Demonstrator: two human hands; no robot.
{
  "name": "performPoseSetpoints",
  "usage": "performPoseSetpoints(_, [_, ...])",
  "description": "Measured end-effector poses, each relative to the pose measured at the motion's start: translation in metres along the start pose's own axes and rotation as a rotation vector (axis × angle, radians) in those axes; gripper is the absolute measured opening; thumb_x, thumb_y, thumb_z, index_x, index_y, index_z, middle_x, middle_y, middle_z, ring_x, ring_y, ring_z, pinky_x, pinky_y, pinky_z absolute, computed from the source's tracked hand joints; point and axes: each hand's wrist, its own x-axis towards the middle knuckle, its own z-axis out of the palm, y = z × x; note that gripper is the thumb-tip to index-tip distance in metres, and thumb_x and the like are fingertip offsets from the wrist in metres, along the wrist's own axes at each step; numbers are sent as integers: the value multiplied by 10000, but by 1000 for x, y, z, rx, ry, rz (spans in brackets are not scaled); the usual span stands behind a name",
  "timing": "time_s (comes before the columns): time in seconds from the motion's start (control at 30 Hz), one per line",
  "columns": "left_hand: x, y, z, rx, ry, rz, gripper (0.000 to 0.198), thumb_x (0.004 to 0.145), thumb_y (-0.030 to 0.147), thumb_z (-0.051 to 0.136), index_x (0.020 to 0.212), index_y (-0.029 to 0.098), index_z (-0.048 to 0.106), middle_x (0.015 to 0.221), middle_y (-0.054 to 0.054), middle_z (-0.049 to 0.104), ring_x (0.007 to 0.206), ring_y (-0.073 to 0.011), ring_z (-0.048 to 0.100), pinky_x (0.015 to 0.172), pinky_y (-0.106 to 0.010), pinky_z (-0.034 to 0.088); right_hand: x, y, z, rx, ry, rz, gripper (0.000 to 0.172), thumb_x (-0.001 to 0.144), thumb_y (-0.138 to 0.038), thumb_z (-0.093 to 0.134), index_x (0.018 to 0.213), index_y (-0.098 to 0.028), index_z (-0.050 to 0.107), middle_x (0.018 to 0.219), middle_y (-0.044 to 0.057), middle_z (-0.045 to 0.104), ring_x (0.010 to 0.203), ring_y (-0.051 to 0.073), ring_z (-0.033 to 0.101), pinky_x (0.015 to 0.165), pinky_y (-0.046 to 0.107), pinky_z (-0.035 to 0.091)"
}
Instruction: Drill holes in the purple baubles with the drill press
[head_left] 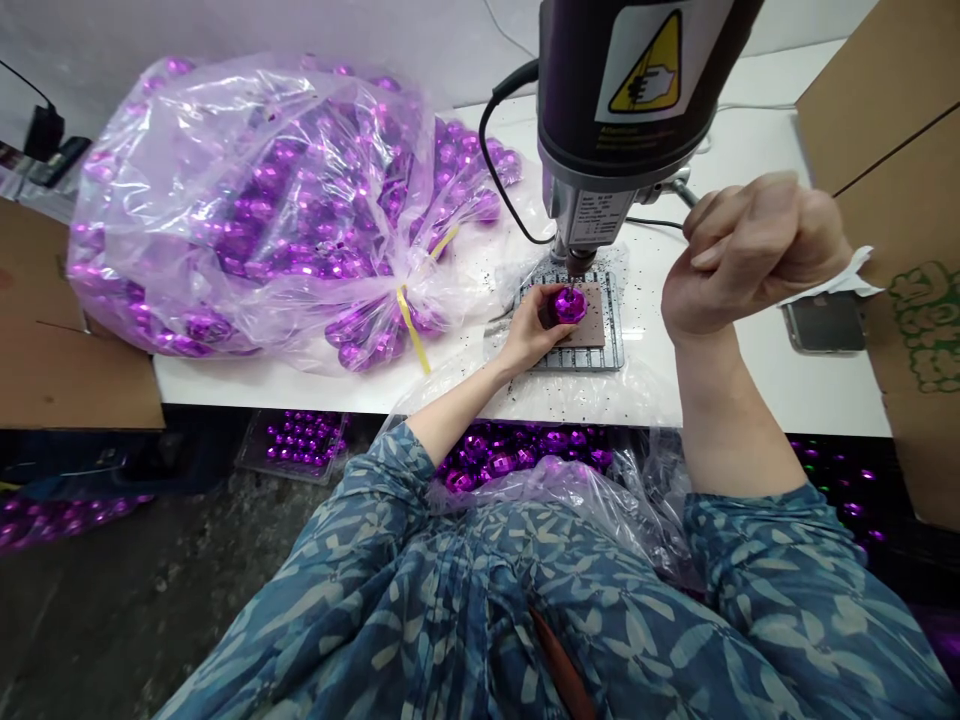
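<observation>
My left hand [534, 328] pinches a shiny purple faceted ball [570, 305] against a brown square board [594, 330] on the metal base plate [616, 345] of a bench drill press [585, 100]. Straight above the ball sits the drill's chuck [580, 262], with the bit at the ball's top; whether it has entered cannot be made out. At the right, my raised right hand [750, 250] is wrapped round the drill press's feed lever [681, 190], whose end is hidden in my fingers.
A large clear bag [262, 200] of purple balls, tied with a yellow strip [412, 330], fills the table's left. More balls [502, 455] lie in plastic at my lap. A phone [825, 322] lies near the right cardboard box [915, 260]. Dark shavings dot the white table [825, 400].
</observation>
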Motion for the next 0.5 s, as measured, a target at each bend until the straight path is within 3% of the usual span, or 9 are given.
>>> performPoseSetpoints(0.17, [-1,2,0,-5,-1,-5,639,907,338,875,1416,231,505,1456,-151,654,1418,-333,657,1256,-585,533,-12,15,-11,18,-9,-77,613,1012,-523,619,643,-121,341,504,-105,99,454,-43,132,473,109,234])
performPoseSetpoints(0.37, [-1,2,-1,-11,4,-25,657,900,351,895,1423,232,515,1434,-143,660,1432,-346,641,1276,-625,498,-13,-2,-8,-1,-57,-62,761,996,-530,626,558,-144,137,443,-47,76,387,-24,164,430,201,229])
performPoseSetpoints(0.5, [-2,6,0,-15,4,-21,638,903,325,894,1418,224,529,1439,-149,649,1430,-345,636,1270,-617,496,19,-27,12,-79,-75,44,697,1009,-495,593,561,-130,203,464,-44,271,433,-49,344,501,178,239])
